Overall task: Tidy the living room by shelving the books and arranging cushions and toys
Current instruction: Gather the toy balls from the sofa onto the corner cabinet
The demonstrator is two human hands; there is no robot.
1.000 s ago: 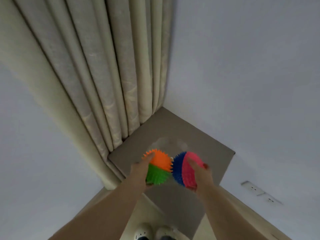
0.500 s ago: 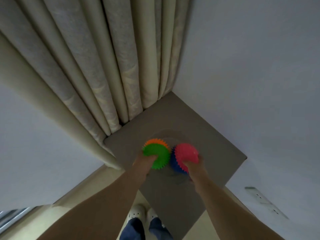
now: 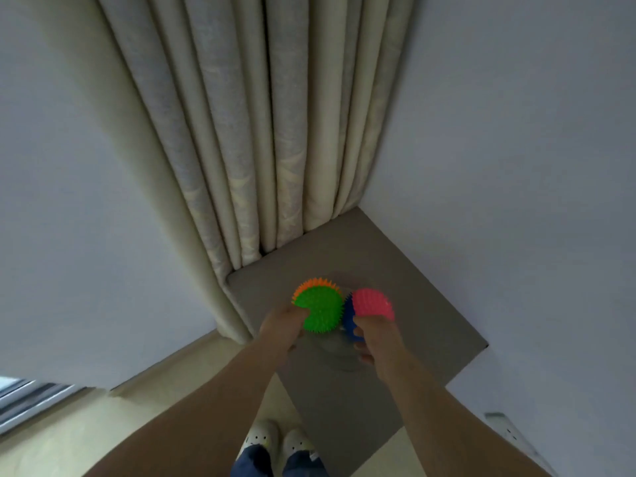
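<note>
Head view, looking down into a room corner. The left hand (image 3: 282,327) grasps the green ball (image 3: 320,309), a spiky toy whose far half is orange. Its fingers (image 3: 298,315) curl round the near, lower-left side of the ball, and the rest of the ball stands clear beyond the fingertips. The right hand (image 3: 378,337) grasps the pink ball (image 3: 373,302), a spiky toy with a blue half turned toward the left hand. Its fingers (image 3: 374,321) lie curled over the near edge of the pink half, and further fingers wrap under the blue half. The two balls sit side by side between the two sets of fingers, touching or almost touching where green meets blue.

Both balls are over the grey table (image 3: 395,270), which lies directly under and beyond the fingers and fills the corner. Whether the balls rest on it or are held just above it cannot be told. A faint round outline shows on the table just below the fingers; what it is cannot be told.

Beyond the fingers, a pleated cream curtain (image 3: 258,132) hangs down to the far-left edge of the table. A pale wall (image 3: 516,166) rises to the right of the fingers. Nearer than the fingers are the light floor (image 3: 103,428) and a pair of white shoes (image 3: 280,440). A socket (image 3: 509,432) sits low on the wall, right of the right forearm.
</note>
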